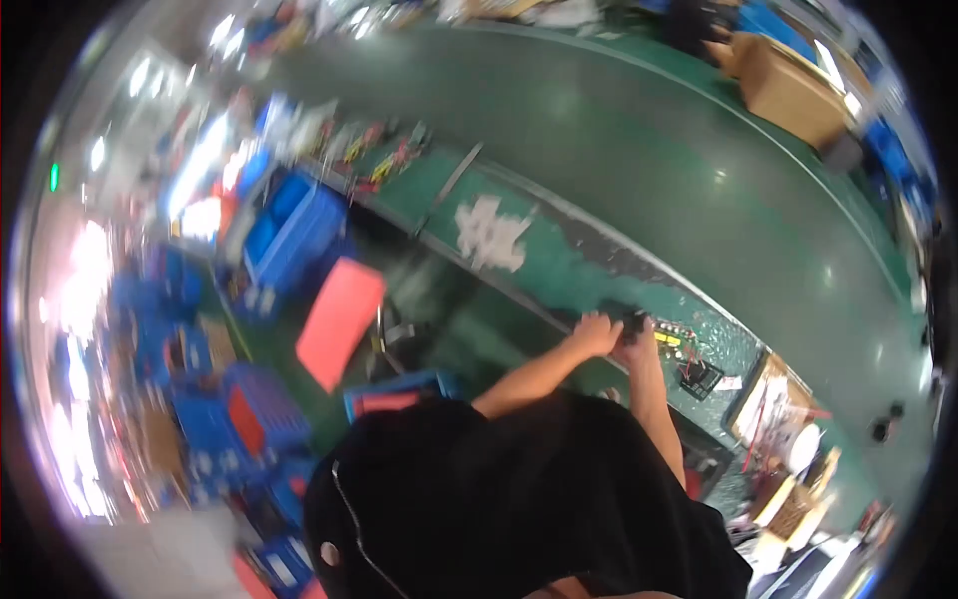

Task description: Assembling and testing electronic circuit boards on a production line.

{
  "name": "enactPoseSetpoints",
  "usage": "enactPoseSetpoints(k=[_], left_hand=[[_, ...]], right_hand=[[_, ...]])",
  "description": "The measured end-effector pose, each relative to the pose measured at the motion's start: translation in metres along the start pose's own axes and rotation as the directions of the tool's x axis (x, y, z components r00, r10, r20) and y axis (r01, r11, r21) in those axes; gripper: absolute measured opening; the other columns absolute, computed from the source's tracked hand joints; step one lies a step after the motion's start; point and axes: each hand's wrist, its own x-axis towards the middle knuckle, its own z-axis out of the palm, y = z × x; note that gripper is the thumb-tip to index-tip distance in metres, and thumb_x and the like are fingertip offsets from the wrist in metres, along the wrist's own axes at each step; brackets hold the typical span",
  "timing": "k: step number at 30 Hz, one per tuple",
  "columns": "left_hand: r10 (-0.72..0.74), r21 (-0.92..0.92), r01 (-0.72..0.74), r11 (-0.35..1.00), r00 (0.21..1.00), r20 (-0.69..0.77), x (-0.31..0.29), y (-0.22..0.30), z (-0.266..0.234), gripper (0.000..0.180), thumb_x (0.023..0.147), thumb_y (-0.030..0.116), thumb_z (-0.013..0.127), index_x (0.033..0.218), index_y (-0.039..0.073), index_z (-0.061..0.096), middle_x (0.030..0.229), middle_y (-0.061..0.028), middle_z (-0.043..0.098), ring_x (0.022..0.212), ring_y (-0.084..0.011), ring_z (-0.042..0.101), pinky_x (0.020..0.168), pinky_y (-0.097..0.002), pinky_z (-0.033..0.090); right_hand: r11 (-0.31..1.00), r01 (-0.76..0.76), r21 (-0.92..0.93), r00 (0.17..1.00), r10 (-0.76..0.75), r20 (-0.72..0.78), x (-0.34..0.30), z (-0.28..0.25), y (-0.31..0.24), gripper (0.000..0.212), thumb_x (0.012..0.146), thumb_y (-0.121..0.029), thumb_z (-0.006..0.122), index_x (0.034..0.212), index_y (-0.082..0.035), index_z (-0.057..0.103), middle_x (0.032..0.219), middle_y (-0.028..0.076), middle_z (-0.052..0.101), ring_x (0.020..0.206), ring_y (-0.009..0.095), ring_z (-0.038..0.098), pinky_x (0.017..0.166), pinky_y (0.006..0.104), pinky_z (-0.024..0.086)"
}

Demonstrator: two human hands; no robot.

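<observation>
Both my hands are close together over the green bench, at the front edge. A small black part [632, 322] sits between them; it is blurred, so its exact kind cannot be made out. My left hand [596, 334] has its fingers curled against the part's left side. On the other side, my right hand [637, 345] is closed around it. Just right of my hands lie small parts with a yellow piece [667, 338] and a black square frame [701, 377].
Behind the bench runs a wide green conveyor belt [639, 130]. A shallow tray [763, 399] with wires stands to the right. At left are a blue bin [296, 228], a pink-red sheet [341, 321] and several stacked blue crates. A cardboard box [791, 95] is at the far right.
</observation>
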Motion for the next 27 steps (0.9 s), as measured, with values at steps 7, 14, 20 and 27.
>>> enactPoseSetpoints(k=[7, 14, 20, 27], left_hand=[[-0.350, -0.316, 0.335, 0.888, 0.937, 0.011, -0.124, -0.224, -0.077, 0.043, 0.085, 0.035, 0.050, 0.079, -0.005, 0.067, 0.085, -0.0260, 0.065, 0.084, -0.0444, 0.063, 0.077, -0.0506, 0.050], [-0.985, -0.399, 0.917, 0.003, -0.066, -0.157, -0.471, -0.365, -0.003, 0.028, 0.080, 0.031, 0.060, 0.088, 0.008, 0.072, 0.087, -0.0182, 0.070, 0.082, -0.0351, 0.068, 0.072, -0.0448, 0.053], [-0.833, -0.549, 0.723, -0.418, -0.546, -0.085, -0.666, -0.232, 0.106, 0.044, 0.076, 0.039, 0.061, 0.083, -0.004, 0.068, 0.090, -0.0233, 0.068, 0.085, -0.0415, 0.065, 0.075, -0.0464, 0.051], [-0.923, -0.301, 0.874, -0.382, -0.343, 0.176, -0.599, -0.042, 0.243, 0.038, 0.077, 0.036, 0.063, 0.076, -0.001, 0.068, 0.081, -0.0226, 0.067, 0.080, -0.0351, 0.068, 0.069, -0.0452, 0.051]], right_hand=[[0.945, -0.002, 0.326, 0.903, 0.142, -0.406, 0.054, 0.013, -0.023, 0.018, 0.070, -0.006, 0.073, 0.075, -0.014, 0.057, 0.066, -0.002, 0.049, 0.062, 0.014, 0.051, 0.049, 0.0298, 0.041], [0.024, 0.586, -0.810, 0.619, -0.658, 0.429, 0.025, -0.068, -0.114, 0.013, 0.085, -0.012, 0.058, 0.084, 0.001, 0.061, 0.079, 0.016, 0.062, 0.066, 0.025, 0.063, 0.055, 0.0329, 0.051], [0.207, 0.521, -0.828, 0.845, -0.260, 0.467, -0.083, 0.051, -0.002, 0.034, 0.088, -0.008, 0.058, 0.119, 0.004, 0.051, 0.108, 0.011, 0.057, 0.094, 0.018, 0.056, 0.075, 0.0262, 0.049], [-0.103, 0.489, -0.866, 0.835, 0.344, 0.430, -0.057, 0.138, 0.170, 0.036, 0.083, -0.010, 0.066, 0.115, 0.005, 0.059, 0.104, 0.010, 0.063, 0.088, 0.021, 0.064, 0.080, 0.0330, 0.054]])
